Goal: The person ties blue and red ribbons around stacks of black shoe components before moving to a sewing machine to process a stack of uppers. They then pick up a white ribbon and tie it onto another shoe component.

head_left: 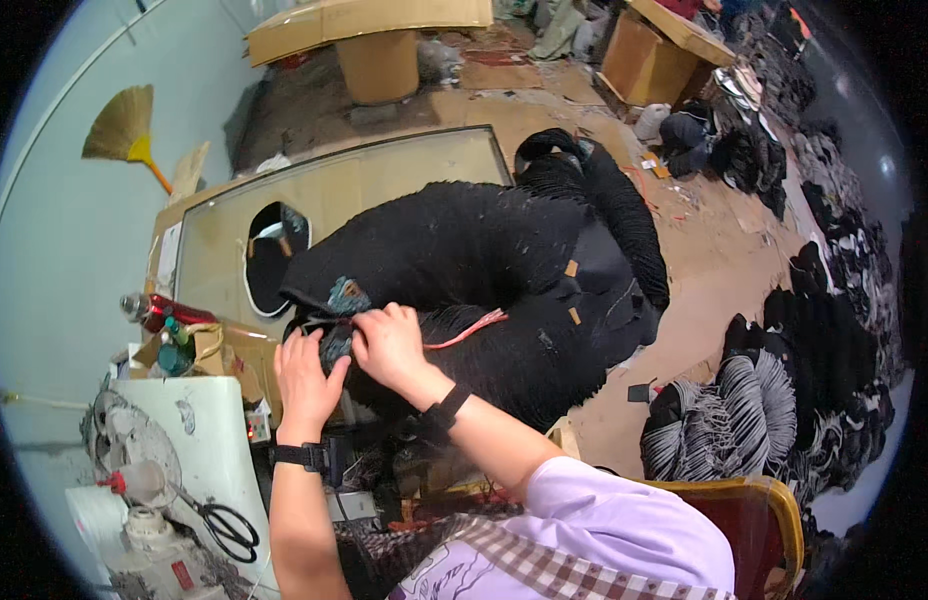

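A long, thick row of black fabric pieces (434,235), packed edge to edge, lies curved over the glass-topped table (424,155). At its near left end, my hands work on a black fabric piece with blue-grey patterned patches (346,296). My left hand (309,385) is at the piece's left side, its thumb apart from the fingers. From the right, my right hand (389,345) grips the same piece with bent fingers; its fingertips are partly hidden. Pinkish-red strings (469,328) trail over the row beside my right hand. Beyond my hands lies a separate black curved piece with a pale edge (272,258).
At left, a white sewing machine (209,410) carries black-handled scissors (229,530). Behind it are a red flask (174,312) and a green bottle (174,355). Black and grey bundles (729,415) cover the floor at right. A broom (129,130) leans on the wall.
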The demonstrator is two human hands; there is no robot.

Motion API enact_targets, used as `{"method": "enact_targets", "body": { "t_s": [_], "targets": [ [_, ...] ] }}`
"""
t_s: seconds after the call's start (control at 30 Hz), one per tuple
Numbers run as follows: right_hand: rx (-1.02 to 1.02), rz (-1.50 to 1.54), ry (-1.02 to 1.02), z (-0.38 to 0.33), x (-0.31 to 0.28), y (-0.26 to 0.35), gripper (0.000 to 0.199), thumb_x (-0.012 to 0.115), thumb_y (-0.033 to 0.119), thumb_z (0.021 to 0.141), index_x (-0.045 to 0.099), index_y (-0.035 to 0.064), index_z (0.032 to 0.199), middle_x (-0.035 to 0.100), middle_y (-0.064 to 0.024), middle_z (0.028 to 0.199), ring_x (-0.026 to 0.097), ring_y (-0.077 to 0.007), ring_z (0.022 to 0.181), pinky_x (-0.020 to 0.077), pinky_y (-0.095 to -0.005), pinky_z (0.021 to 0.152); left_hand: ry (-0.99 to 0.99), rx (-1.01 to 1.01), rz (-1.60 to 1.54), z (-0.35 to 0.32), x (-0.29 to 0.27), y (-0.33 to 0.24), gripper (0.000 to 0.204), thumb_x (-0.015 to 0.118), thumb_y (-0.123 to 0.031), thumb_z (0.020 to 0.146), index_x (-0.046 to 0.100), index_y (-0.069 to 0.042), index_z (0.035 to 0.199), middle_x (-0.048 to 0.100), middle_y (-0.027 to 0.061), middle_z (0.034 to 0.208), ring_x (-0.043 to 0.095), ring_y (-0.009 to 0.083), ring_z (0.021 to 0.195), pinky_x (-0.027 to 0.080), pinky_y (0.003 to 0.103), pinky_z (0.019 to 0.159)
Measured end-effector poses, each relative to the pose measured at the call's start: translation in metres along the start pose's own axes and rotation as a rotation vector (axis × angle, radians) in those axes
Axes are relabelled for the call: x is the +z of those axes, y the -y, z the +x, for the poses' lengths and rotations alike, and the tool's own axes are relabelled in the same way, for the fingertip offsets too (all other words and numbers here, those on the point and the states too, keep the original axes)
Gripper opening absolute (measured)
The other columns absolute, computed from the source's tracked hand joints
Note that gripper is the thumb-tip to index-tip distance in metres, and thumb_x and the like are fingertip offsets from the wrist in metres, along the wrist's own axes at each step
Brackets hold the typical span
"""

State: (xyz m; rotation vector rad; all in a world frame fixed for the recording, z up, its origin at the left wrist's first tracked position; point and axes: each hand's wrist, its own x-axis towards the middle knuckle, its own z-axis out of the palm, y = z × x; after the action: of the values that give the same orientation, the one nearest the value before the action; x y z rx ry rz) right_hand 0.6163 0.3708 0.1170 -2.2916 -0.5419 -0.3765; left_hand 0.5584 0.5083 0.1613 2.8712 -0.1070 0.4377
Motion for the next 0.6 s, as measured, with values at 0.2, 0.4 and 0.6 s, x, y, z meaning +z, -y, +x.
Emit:
{"method": "enact_targets", "body": {
  "t_s": [0.2,0.4,0.6],
  "targets": [
    [0.095,0.032,0.101,0.001,0.013,0.006,0.022,0.053,0.02,0.072,0.062,0.0007,0.075,0.061,-0.0148,0.078,0.056,-0.0305,0.08,0.0419,-0.0402,0.077,0.021,-0.075,-0.069,-0.006,0.005,0.001,0.028,0.068,-0.022,0.069,0.056,-0.002,0.083,0.054,0.0147,0.082,0.05,0.0341,0.084,0.037,0.044,0.08],
    [0.297,0.285,0.293,0.031,0.053,0.022,0.031,0.052,0.03,0.071,0.065,0.0022,0.07,0.064,-0.0198,0.076,0.06,-0.034,0.078,0.0461,-0.0418,0.074,-0.049,-0.207,0.018,-0.025,0.001,0.017,0.028,0.067,-0.024,0.072,0.055,-0.001,0.082,0.054,0.0133,0.081,0.05,0.0337,0.084,0.038,0.044,0.073],
    [0.446,0.924,0.473,0.076,0.11,-0.007,0.047,0.053,0.046,0.075,0.068,0.001,0.071,0.063,-0.0153,0.064,0.063,-0.025,0.064,0.0476,-0.0355,0.064,-0.083,-0.275,0.1,-0.009,0.001,0.028,0.031,0.068,-0.028,0.074,0.058,-0.002,0.087,0.058,0.0162,0.086,0.052,0.0344,0.087,0.041,0.043,0.075]
  ]
}}
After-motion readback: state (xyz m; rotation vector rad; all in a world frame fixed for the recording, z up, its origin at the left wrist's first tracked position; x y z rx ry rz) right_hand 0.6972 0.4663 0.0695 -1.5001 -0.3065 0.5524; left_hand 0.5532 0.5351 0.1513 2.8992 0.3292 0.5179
